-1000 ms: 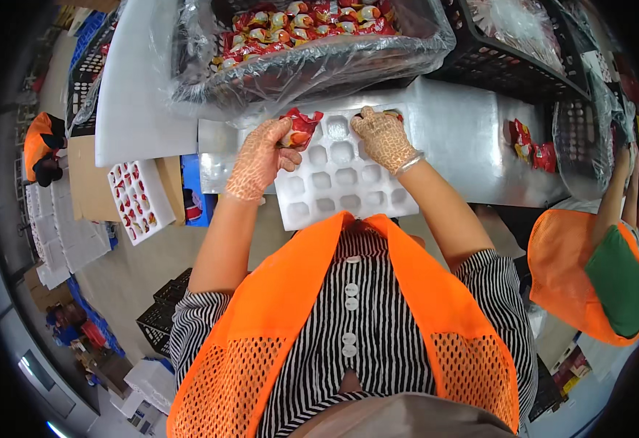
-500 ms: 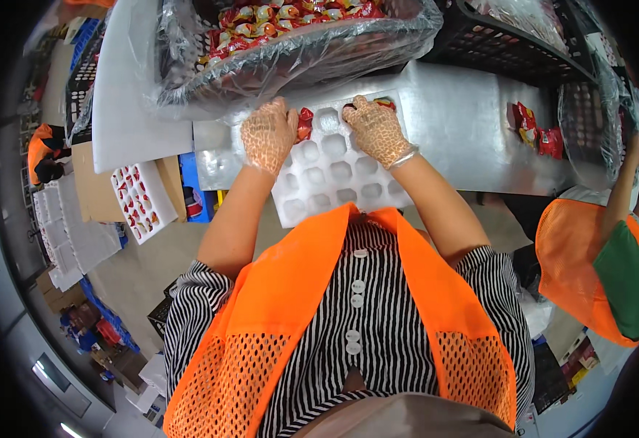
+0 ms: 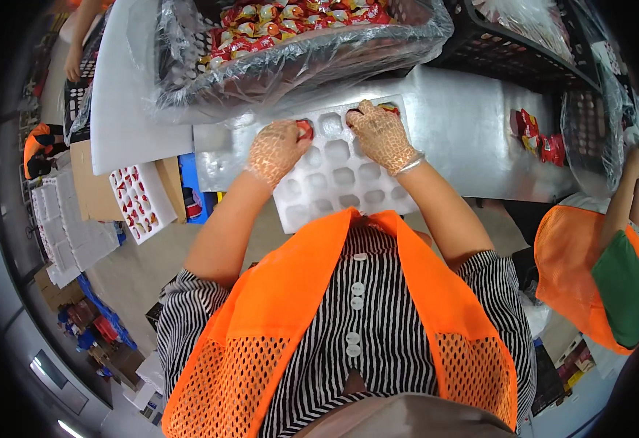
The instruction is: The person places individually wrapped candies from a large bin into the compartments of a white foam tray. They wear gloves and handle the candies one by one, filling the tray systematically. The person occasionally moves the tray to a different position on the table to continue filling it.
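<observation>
- Packet in red wrapping (image 3: 305,130) meets the fingertips of my gloved left hand (image 3: 274,152) at the far left of a white foam tray (image 3: 330,191).
- My right hand (image 3: 381,137), well apart from the left, bends over the tray's far right; a red-and-yellow wrapper (image 3: 390,108) shows just past my knuckles. Whether either hand grips or merely presses, I cannot tell.
- The tray rests on a metal table (image 3: 473,131), its near edge close to my orange vest (image 3: 276,306); the nearer cups in view stand bare.
- I appear to be at an early step, seating wrapped packets in the farthest row of cups.
- The next move, as I judge it, calls for settling both pieces squarely in their cups, then freeing my fingers without tugging the wrapping.
- Beyond the tray, a plastic-lined black crate (image 3: 319,62) holds a heap of like packets (image 3: 283,22), within easy reach for refilling.
- To my left, a filled foam tray (image 3: 160,201) suggests the pattern: one packet per cup.
</observation>
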`<state>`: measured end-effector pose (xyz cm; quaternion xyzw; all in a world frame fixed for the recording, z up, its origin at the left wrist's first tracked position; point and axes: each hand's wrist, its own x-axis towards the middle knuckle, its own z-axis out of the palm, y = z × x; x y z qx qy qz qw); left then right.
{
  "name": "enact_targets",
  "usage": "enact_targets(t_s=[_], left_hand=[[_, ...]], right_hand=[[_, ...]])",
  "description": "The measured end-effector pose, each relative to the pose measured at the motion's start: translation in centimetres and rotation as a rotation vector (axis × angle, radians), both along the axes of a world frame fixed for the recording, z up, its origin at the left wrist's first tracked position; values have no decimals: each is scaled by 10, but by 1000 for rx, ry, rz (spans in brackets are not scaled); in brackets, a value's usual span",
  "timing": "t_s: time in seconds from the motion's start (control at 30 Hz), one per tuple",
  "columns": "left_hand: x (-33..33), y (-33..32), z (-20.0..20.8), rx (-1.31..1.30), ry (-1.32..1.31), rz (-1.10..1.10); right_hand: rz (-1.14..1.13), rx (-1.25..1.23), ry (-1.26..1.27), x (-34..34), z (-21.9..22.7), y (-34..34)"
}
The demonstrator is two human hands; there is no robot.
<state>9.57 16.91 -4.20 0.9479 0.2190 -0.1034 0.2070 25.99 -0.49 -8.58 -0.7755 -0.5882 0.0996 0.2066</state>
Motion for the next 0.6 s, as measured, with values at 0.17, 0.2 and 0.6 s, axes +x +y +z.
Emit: enact_targets(t_s=[0.17, 0.2, 0.6], left_hand=[[27, 0, -31, 100, 5, 12], [18, -2, -35, 102, -42, -26], [8, -24, 11, 119, -11, -117]], right_hand=[[17, 21, -48, -2, 1, 4], [12, 17, -37, -2, 0, 5], [124, -164, -149, 7, 32, 9]])
